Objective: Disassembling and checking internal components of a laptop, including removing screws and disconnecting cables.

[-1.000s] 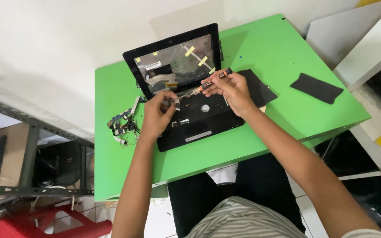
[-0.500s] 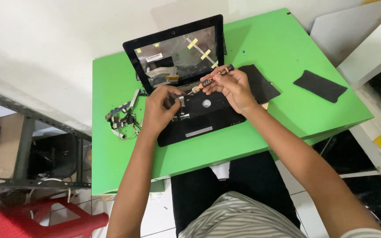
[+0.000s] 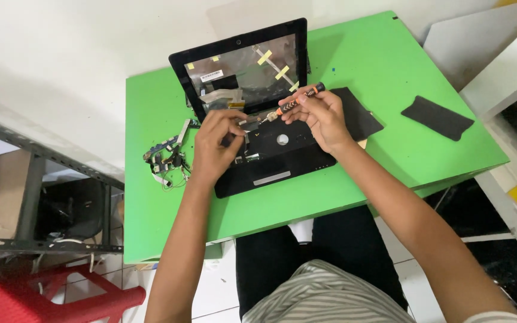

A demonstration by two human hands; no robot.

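A small black laptop [image 3: 282,158] lies open on the green table [image 3: 390,66], its screen panel removed so the lid's bare back with yellow tape strips shows. My right hand [image 3: 321,116] holds a black-and-orange screwdriver [image 3: 297,101], its tip pointing down-left at the hinge area. My left hand [image 3: 216,143] rests on the laptop's left side, fingers pinching a small part near the hinge.
A pile of small circuit boards and wires [image 3: 166,158] lies left of the laptop. Two flat black covers [image 3: 363,116] [image 3: 438,116] lie to the right. A metal shelf [image 3: 43,197] and a red stool [image 3: 55,299] stand at the left, and white furniture [image 3: 510,78] at the right.
The view has shifted slightly. Both hands stay at the hinge area; the screwdriver remains angled toward the hinge.
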